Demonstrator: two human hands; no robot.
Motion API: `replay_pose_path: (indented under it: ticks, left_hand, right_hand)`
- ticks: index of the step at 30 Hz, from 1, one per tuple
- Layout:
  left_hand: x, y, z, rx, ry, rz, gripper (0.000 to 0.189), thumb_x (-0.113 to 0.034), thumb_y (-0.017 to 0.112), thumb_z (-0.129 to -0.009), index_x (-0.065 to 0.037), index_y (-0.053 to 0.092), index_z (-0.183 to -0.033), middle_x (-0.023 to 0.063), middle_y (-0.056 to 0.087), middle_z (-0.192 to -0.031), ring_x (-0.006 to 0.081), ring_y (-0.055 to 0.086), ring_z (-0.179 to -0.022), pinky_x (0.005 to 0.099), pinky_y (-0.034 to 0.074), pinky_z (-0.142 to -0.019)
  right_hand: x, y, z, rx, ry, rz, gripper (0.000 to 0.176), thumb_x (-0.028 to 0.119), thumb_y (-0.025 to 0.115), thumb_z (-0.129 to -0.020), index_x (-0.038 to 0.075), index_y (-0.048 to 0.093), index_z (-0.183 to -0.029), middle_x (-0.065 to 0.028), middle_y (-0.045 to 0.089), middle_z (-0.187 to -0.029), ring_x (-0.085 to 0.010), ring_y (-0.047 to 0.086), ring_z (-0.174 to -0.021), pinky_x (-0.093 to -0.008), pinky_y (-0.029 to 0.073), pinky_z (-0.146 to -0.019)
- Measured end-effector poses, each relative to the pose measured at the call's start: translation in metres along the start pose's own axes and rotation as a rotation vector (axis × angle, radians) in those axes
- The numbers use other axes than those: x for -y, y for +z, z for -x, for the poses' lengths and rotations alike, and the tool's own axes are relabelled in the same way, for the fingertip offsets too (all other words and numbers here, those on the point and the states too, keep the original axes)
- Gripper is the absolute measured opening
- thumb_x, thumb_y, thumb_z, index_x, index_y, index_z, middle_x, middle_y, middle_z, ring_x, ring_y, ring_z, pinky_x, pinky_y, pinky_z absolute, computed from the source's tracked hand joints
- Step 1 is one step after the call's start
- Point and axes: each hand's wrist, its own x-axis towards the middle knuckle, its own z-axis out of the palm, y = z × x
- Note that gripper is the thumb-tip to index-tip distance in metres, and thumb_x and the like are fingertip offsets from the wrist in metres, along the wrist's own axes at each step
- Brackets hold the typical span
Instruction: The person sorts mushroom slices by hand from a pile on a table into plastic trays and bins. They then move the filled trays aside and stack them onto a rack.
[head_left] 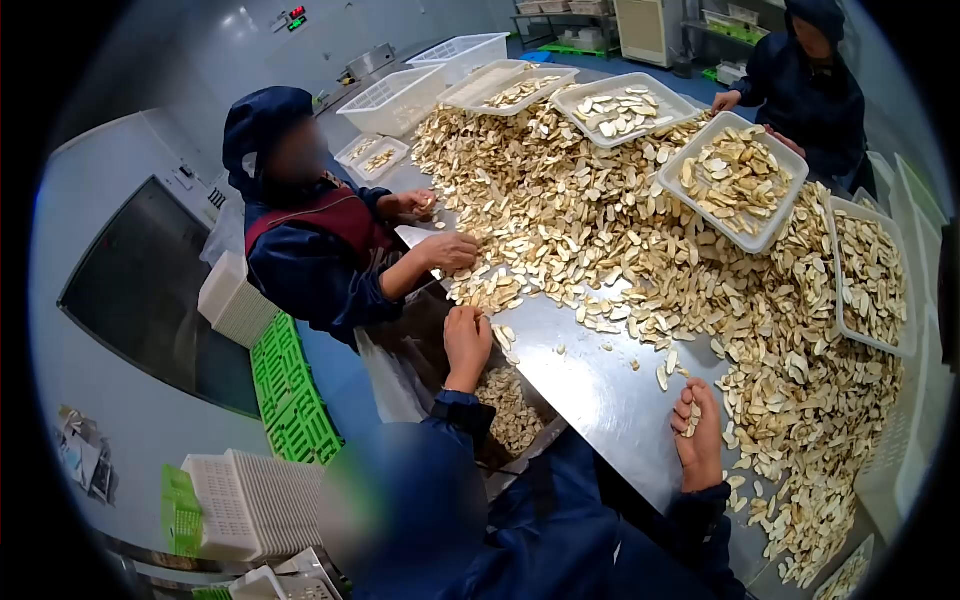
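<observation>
Scene: steel table (600, 390) heaped with pale dried slices (640, 250), white trays (735, 180) set on and around the heap.
Right hand (698, 440): fingers closed round a small clutch of slices (692, 415), resting on bare steel just beside the heap's near edge.
Left hand (467, 340): at the table's near-left edge, fingers bent over a few loose pieces; gripping or merely touching, cannot tell.
Below the edge: open container (512, 410), part filled with more slices, just beside the left wrist.
Co-workers: one in a dark hood with both hands (450, 250) in the heap's far-left side; another person (810, 80) at the far corner, near a tray.
Doing it well, by judgement: light grip, to spare brittle pieces; small handfuls, easier to look over; strays kept off the table lip, except above the container.
</observation>
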Motion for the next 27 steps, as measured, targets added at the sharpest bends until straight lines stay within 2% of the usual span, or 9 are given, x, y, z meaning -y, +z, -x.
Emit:
replay_pose_path:
  ticks: [3, 5, 8, 11, 15, 17, 19, 22, 27]
  left_hand:
    - [-0.027, 0.0, -0.005, 0.053, 0.102, 0.036, 0.012, -0.009, 0.067, -0.085, -0.001, 0.064, -0.094, 0.016, 0.06, -0.097, 0.0365, 0.059, -0.096, 0.0458, 0.048, -0.084]
    - [-0.046, 0.013, -0.005, 0.111, 0.253, 0.107, 0.029, -0.018, 0.072, -0.085, -0.002, 0.066, -0.108, 0.0188, 0.062, -0.117, 0.0398, 0.057, -0.112, 0.0462, 0.046, -0.096]
    - [-0.078, 0.016, -0.001, 0.328, 0.484, 0.141, 0.033, -0.022, 0.071, -0.086, -0.003, 0.066, -0.112, 0.0211, 0.057, -0.13, 0.0418, 0.053, -0.121, 0.0483, 0.045, -0.102]
    - [-0.077, 0.016, 0.005, 0.397, 0.522, 0.171, 0.027, -0.018, 0.07, -0.086, -0.005, 0.067, -0.11, 0.0199, 0.06, -0.124, 0.0402, 0.059, -0.114, 0.0466, 0.048, -0.098]
    - [-0.077, 0.001, -0.007, 0.478, 0.467, -0.139, 0.028, -0.018, 0.071, -0.083, -0.005, 0.069, -0.107, 0.0185, 0.064, -0.118, 0.0379, 0.062, -0.105, 0.0463, 0.051, -0.092]
    - [-0.095, 0.018, -0.022, 0.608, 0.495, 0.044, 0.03, -0.019, 0.071, -0.083, -0.004, 0.069, -0.108, 0.0191, 0.065, -0.116, 0.0386, 0.062, -0.106, 0.0453, 0.051, -0.092]
    - [-0.125, 0.043, -0.031, 0.546, 0.62, 0.292, 0.024, -0.013, 0.067, -0.086, -0.002, 0.068, -0.108, 0.0186, 0.066, -0.116, 0.0404, 0.062, -0.106, 0.0446, 0.052, -0.091]
    - [-0.171, 0.081, -0.048, 0.557, 0.606, 0.347, 0.02, -0.005, 0.064, -0.087, -0.001, 0.067, -0.106, 0.0178, 0.066, -0.111, 0.0399, 0.062, -0.104, 0.0447, 0.052, -0.09]
    - [-0.213, 0.121, -0.045, 0.516, 0.673, 0.418, 0.031, -0.019, 0.068, -0.088, -0.003, 0.065, -0.114, 0.0207, 0.063, -0.118, 0.0428, 0.06, -0.107, 0.0472, 0.05, -0.092]
  right_hand:
    - [0.0, 0.001, 0.001, 0.009, 0.005, -0.009, 0.012, 0.012, 0.051, -0.101, 0.006, 0.055, -0.11, 0.0001, 0.052, -0.083, -0.0073, 0.047, -0.063, -0.0213, 0.037, -0.049]
    - [0.002, 0.002, 0.003, 0.014, 0.0, -0.007, 0.012, 0.012, 0.051, -0.101, 0.006, 0.055, -0.111, -0.0001, 0.052, -0.083, -0.0076, 0.047, -0.064, -0.0217, 0.037, -0.05]
    - [0.001, -0.003, 0.001, 0.014, -0.011, 0.019, 0.013, 0.012, 0.051, -0.102, 0.005, 0.055, -0.112, -0.0005, 0.053, -0.084, -0.008, 0.048, -0.065, -0.0224, 0.037, -0.052]
    - [0.002, -0.003, 0.001, -0.007, -0.002, 0.004, 0.013, 0.012, 0.052, -0.102, 0.005, 0.055, -0.112, -0.0003, 0.053, -0.084, -0.0079, 0.048, -0.064, -0.0225, 0.037, -0.052]
    - [0.002, -0.001, 0.002, 0.026, 0.014, 0.015, 0.012, 0.012, 0.053, -0.101, 0.005, 0.055, -0.11, -0.0006, 0.053, -0.083, -0.0083, 0.05, -0.064, -0.0226, 0.038, -0.051]
    - [0.003, 0.005, 0.006, 0.017, 0.032, 0.036, 0.011, 0.01, 0.053, -0.1, 0.004, 0.056, -0.109, -0.0009, 0.054, -0.083, -0.0087, 0.051, -0.064, -0.0225, 0.038, -0.051]
    - [0.003, 0.008, 0.005, 0.01, 0.033, 0.074, 0.011, 0.01, 0.053, -0.1, 0.004, 0.056, -0.108, -0.0011, 0.054, -0.082, -0.0088, 0.051, -0.064, -0.0226, 0.038, -0.05]
    - [0.004, 0.007, 0.005, -0.005, 0.02, 0.077, 0.012, 0.009, 0.053, -0.099, 0.003, 0.056, -0.109, -0.0015, 0.054, -0.082, -0.0089, 0.051, -0.064, -0.0227, 0.039, -0.05]
    - [0.005, 0.007, 0.005, 0.012, 0.031, 0.083, 0.013, 0.009, 0.053, -0.1, 0.003, 0.057, -0.111, -0.0012, 0.054, -0.082, -0.0093, 0.051, -0.065, -0.0228, 0.04, -0.052]
